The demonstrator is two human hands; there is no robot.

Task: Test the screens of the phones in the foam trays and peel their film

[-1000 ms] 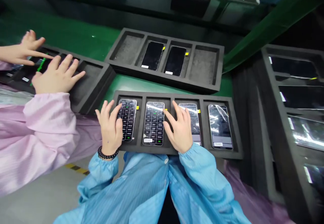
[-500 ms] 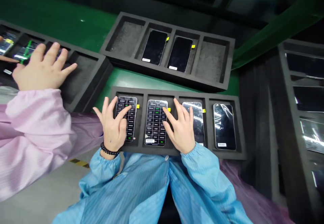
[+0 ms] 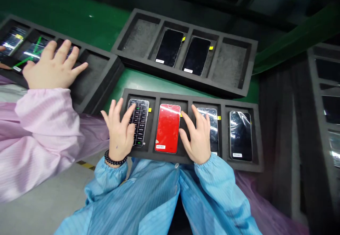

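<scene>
A dark foam tray (image 3: pixel 190 160) in front of me holds several phones. My left hand (image 3: pixel 120 132), with a black beaded bracelet at the wrist, is spread over the left edge of the leftmost phone (image 3: pixel 140 125), whose screen shows a grid of buttons. Beside it lies a phone with a solid red screen (image 3: pixel 168 128). Between that phone and a dark-screened phone (image 3: pixel 214 132) is my right hand (image 3: pixel 197 134), fingers apart and holding nothing; it partly covers the dark one. The rightmost phone (image 3: pixel 241 135) is dark, with a white label.
Behind, a second foam tray (image 3: pixel 183 80) carries two dark phones (image 3: pixel 170 47) with yellow tabs. At the left, a person's hand (image 3: pixel 53 66) in a pink sleeve is over another phone tray (image 3: pixel 103 82). More screens stand in a rack (image 3: pixel 316 121) at the right.
The second phone's screen has turned from a button grid to solid red. My left index finger has moved up and left on the first phone's screen. The view has shifted slightly.
</scene>
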